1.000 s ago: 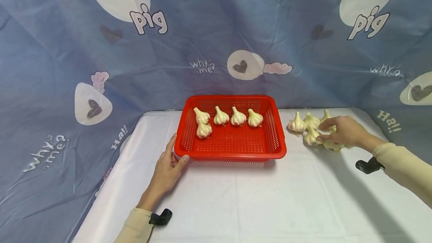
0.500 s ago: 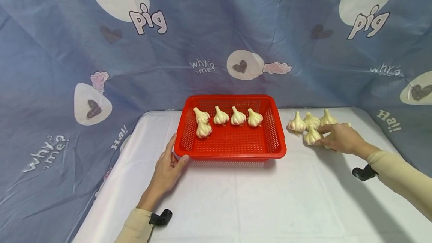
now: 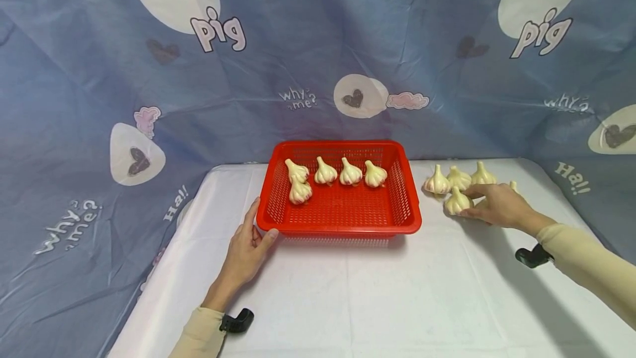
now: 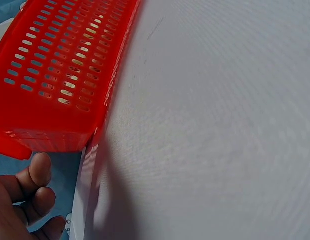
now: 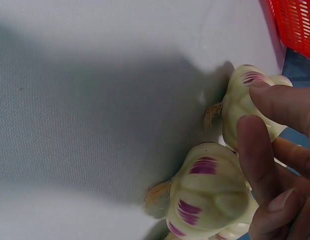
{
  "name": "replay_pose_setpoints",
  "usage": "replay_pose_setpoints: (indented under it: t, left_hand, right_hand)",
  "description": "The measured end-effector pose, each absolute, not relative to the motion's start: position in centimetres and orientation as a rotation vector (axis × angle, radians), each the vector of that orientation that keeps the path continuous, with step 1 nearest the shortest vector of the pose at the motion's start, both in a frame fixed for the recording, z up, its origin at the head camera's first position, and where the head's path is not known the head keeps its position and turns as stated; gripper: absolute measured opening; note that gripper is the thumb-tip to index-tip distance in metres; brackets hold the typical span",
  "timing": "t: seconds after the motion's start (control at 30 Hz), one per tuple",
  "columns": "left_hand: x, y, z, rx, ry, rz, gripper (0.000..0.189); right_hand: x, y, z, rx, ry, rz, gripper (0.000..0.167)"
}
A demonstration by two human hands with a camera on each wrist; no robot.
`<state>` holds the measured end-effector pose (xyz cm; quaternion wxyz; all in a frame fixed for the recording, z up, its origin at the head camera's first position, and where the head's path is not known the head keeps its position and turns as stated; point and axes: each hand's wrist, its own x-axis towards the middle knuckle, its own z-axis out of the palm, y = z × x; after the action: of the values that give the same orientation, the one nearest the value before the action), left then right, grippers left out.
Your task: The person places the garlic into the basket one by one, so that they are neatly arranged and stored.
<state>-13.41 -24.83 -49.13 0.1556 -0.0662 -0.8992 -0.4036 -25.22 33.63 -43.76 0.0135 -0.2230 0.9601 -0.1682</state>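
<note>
My right hand (image 3: 499, 206) pinches a garlic bulb (image 3: 456, 202) at the front of the group on the right of the table. In the right wrist view, a fingertip presses the purple-streaked side of this garlic bulb (image 5: 245, 100), and another bulb (image 5: 210, 190) lies close beside it. Behind the hand stand more garlic bulbs (image 3: 437, 181), partly hidden by it. My left hand (image 3: 245, 250) rests at the front left corner of the red plastic basket (image 3: 338, 231), thumb by the front rim and fingers along the left side. Several garlic bulbs (image 3: 350, 173) sit inside the basket.
A white cloth (image 3: 397, 303) covers the table. Close behind the basket and bulbs hangs a blue printed curtain (image 3: 298, 43), which also runs down both sides.
My right hand has come down and left onto the front garlic bulb, closed its fingers on it and shifted it slightly left. The left hand and basket have stayed in place.
</note>
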Motion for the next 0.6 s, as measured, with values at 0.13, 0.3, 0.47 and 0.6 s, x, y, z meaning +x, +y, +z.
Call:
replay_pose_setpoints:
  t: [0.13,0.3,0.47,0.6]
  left_hand:
    - [-13.36,-24.84,-49.15,-0.191,-2.576,-1.157,0.087]
    - [-13.32,-24.83,-49.18,-0.196,-2.579,-1.16,0.087]
    - [-13.41,-24.85,-49.23,-0.203,-2.574,-1.155,0.087]
    - [-13.47,-24.85,-49.21,-0.208,-2.568,-1.156,0.087]
  right_hand:
    - [-25.2,33.52,-43.84,-0.692,2.986,-0.543,0.055]
    - [-25.17,33.4,-43.91,-0.713,2.998,-0.544,0.058]
    - [-25.17,33.38,-43.84,-0.685,2.953,-0.558,0.062]
    - [-25.2,33.37,-43.78,-0.668,2.922,-0.583,0.063]
